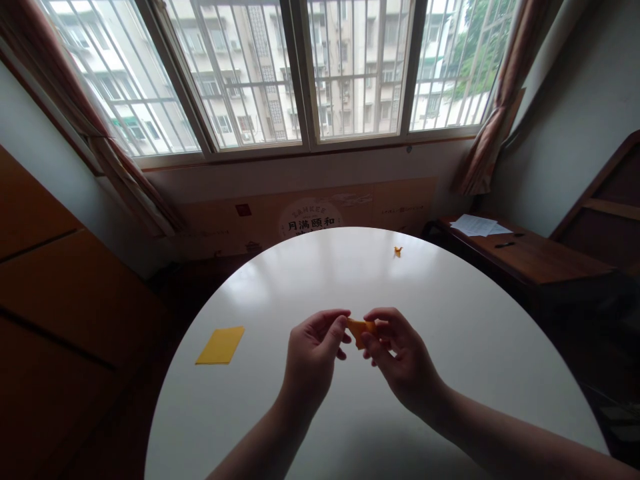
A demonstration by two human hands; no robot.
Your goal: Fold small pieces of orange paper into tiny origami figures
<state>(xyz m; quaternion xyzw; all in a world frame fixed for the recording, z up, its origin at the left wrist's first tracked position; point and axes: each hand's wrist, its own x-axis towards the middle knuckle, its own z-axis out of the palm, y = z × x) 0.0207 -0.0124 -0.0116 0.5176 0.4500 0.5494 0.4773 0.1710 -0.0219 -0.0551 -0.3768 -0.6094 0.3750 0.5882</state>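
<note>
Both my hands are raised over the middle of a round white table (450, 320) and pinch one small folded piece of orange paper (359, 329). My left hand (313, 357) grips its left tip between thumb and forefinger. My right hand (397, 357) holds its right side with closed fingers. A flat stack of yellow paper squares (221, 345) lies on the table to the left, well apart from my hands. A tiny orange folded paper figure (398, 251) stands near the table's far edge.
Behind the table runs a wide barred window (310, 73) with curtains at both ends and a printed cardboard panel (310, 217) below it. A dark wooden desk (530, 257) with white sheets and a pen stands at the right. Brown wooden furniture (60, 300) fills the left.
</note>
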